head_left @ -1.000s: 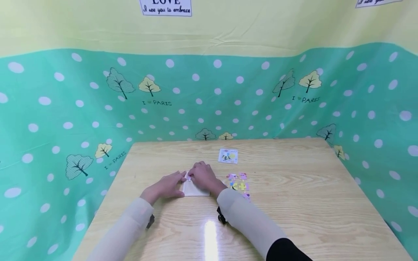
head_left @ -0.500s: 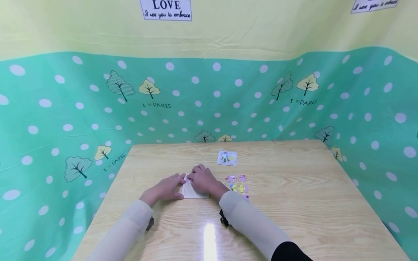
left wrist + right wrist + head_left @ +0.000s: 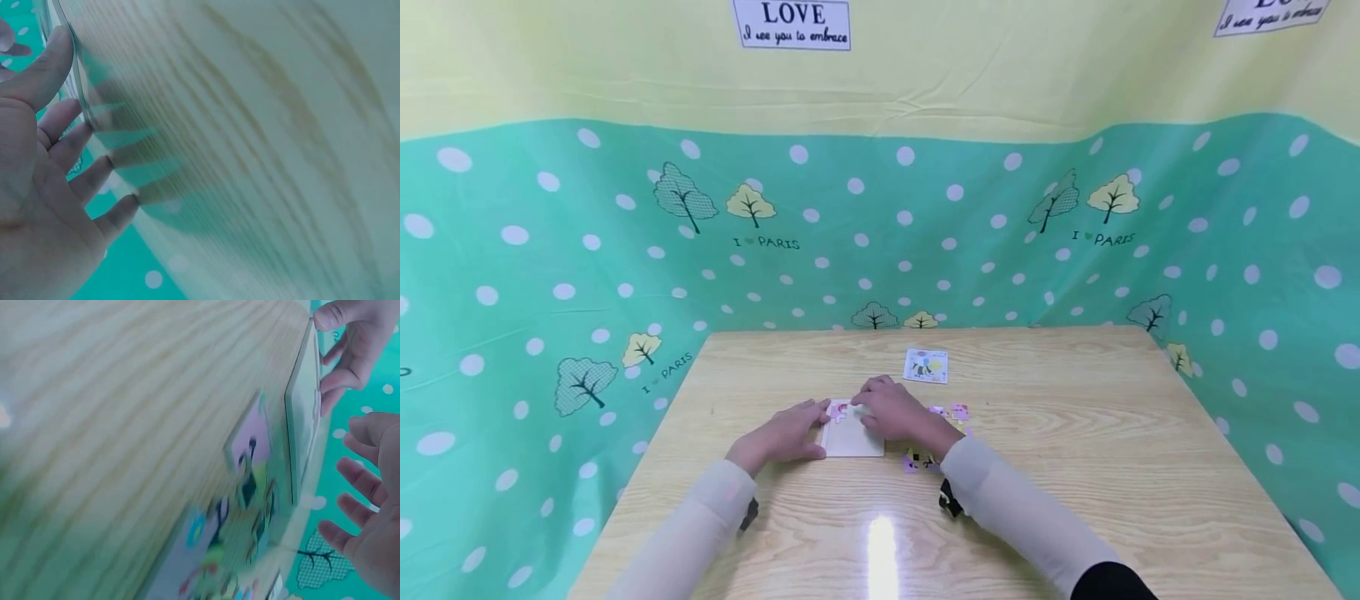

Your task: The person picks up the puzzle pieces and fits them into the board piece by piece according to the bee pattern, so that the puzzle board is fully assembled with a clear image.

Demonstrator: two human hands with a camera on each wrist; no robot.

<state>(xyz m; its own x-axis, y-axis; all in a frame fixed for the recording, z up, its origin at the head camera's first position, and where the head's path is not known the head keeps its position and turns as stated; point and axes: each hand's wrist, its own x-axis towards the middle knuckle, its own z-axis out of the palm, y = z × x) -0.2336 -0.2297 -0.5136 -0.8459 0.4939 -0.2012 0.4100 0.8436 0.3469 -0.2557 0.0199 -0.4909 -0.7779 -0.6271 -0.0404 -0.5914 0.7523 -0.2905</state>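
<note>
A shallow white puzzle tray point(image 3: 856, 442) lies on the table. One pink jigsaw piece point(image 3: 839, 412) lies in its upper left corner. At the tray's left edge rests my left hand point(image 3: 784, 433), thumb by the near corner and fingers spread toward the far one. My right hand point(image 3: 895, 410) hovers over the tray's right side, its fingers loosely bent. In the right wrist view, nothing shows between the right hand's fingers point(image 3: 359, 478). Several loose jigsaw pieces point(image 3: 917, 462) lie to the tray's right, partly hidden by the right forearm.
Behind the tray lies a square card point(image 3: 926, 367) with a bee picture. The wooden table point(image 3: 1075, 467) meets a green dotted cloth point(image 3: 910, 250) at the back and sides. Light reflects off the table's near part.
My right hand has come away from the pink jigsaw piece and shifted right, exposing the piece in the tray's corner. The left hand stays at the tray's edge. The head view has shifted slightly.
</note>
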